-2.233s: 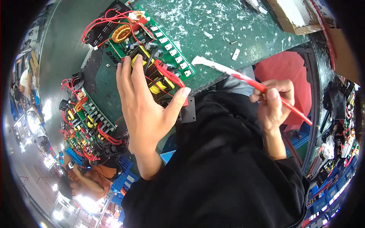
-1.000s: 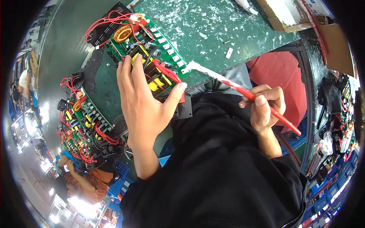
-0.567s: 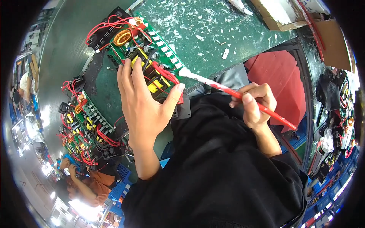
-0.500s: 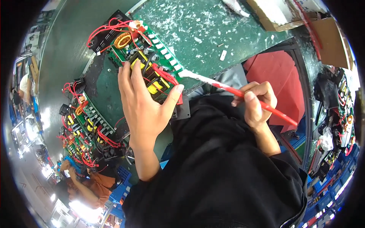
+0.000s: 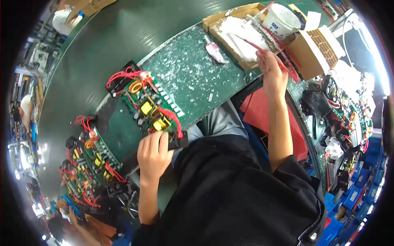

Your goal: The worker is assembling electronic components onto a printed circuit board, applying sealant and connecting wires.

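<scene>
A green circuit board (image 5: 154, 102) with yellow transformers, a copper coil, red wires and a row of white-coated parts along its right edge lies on the bench at centre-left. My left hand (image 5: 154, 155) has its fingers curled over the black end plate (image 5: 179, 140) at the board's near end. Up at the right, my right hand (image 5: 272, 71) grips a red stick (image 5: 253, 44) with a white-smeared tip. That tip points into a shallow cardboard tray (image 5: 214, 29) of white paste (image 5: 242, 43); whether it touches the paste I cannot tell.
A white-and-red tube (image 5: 214, 51) lies left of the tray. Behind the tray stands a white bucket (image 5: 281, 21), with a cardboard box (image 5: 312, 53) nearer. More wired boards (image 5: 88, 164) crowd the left, others (image 5: 351, 119) the right. A co-worker (image 5: 80, 225) is at lower left.
My right hand has carried the red stick from the board's edge up to the paste tray. My left hand has slid from the board's middle to its near end plate. The view has shifted.
</scene>
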The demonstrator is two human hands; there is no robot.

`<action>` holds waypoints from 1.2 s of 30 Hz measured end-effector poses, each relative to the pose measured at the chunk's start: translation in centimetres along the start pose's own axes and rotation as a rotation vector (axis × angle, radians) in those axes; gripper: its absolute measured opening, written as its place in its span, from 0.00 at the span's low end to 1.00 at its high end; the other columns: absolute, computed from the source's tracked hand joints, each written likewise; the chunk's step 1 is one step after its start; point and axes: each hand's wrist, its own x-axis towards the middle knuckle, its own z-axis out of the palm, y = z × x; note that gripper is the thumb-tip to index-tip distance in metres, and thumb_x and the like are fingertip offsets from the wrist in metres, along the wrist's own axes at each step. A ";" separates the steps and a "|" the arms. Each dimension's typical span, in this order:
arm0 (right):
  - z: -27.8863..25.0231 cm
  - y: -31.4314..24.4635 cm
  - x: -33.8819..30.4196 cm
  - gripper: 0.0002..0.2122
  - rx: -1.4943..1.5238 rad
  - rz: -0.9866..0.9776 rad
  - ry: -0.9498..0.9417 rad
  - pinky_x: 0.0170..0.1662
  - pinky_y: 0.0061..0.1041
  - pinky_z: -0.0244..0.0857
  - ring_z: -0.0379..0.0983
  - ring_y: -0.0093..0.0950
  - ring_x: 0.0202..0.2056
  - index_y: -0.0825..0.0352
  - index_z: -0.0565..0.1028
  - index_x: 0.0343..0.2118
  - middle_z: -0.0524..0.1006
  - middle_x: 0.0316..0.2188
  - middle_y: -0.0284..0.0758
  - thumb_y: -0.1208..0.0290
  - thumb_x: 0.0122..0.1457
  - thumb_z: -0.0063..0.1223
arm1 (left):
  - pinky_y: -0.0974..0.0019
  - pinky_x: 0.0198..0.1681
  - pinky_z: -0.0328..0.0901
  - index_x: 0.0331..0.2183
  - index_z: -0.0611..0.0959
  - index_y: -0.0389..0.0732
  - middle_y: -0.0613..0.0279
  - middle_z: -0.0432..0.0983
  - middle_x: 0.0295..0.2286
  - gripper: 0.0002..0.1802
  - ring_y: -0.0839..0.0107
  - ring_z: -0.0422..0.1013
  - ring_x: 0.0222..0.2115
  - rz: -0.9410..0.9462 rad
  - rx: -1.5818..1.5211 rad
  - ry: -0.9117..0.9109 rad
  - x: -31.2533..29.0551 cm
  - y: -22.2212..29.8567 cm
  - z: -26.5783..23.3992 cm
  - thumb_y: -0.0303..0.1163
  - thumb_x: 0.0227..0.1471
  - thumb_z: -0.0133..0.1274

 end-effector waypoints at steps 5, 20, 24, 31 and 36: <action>-0.8 -0.9 -4.9 0.11 0.306 0.341 0.039 0.44 0.21 0.74 0.78 0.28 0.37 0.74 0.71 0.41 0.78 0.33 0.36 0.68 0.66 0.52 | 0.56 0.28 0.70 0.34 0.81 0.41 0.59 0.77 0.30 0.17 0.54 0.76 0.27 -0.136 -0.249 0.164 4.3 1.6 -2.4 0.37 0.43 0.69; 12.5 -0.2 -11.5 0.50 -0.281 0.126 -0.593 0.43 0.27 0.72 0.73 0.30 0.46 0.82 0.49 0.63 0.73 0.47 0.45 0.60 0.49 0.74 | 0.66 0.38 0.70 0.41 0.83 0.29 0.55 0.83 0.33 0.30 0.71 0.77 0.33 -0.391 -1.127 -0.280 20.0 -6.1 -4.5 0.52 0.62 0.51; 13.2 -1.9 -9.0 0.39 -0.068 0.386 -0.685 0.35 0.21 0.66 0.72 0.20 0.37 0.77 0.59 0.61 0.76 0.42 0.35 0.58 0.56 0.68 | 0.51 0.52 0.64 0.49 0.82 0.38 0.50 0.80 0.44 0.43 0.55 0.74 0.48 0.083 0.154 0.102 16.7 -14.7 3.1 0.70 0.52 0.51; 10.0 -0.6 -5.9 0.27 0.444 0.540 -0.769 0.52 0.22 0.67 0.75 0.25 0.45 0.73 0.66 0.60 0.78 0.45 0.40 0.70 0.60 0.60 | 0.49 0.49 0.65 0.40 0.84 0.38 0.51 0.80 0.41 0.39 0.52 0.73 0.46 -0.147 0.279 -0.171 16.9 -13.4 3.1 0.69 0.52 0.50; 10.4 0.3 -5.3 0.36 0.108 0.417 -0.781 0.53 0.21 0.69 0.78 0.28 0.43 0.81 0.55 0.65 0.78 0.44 0.42 0.77 0.56 0.61 | 0.48 0.44 0.66 0.35 0.83 0.34 0.45 0.78 0.35 0.35 0.49 0.74 0.40 -0.367 0.312 -0.159 12.6 -10.6 0.8 0.62 0.53 0.55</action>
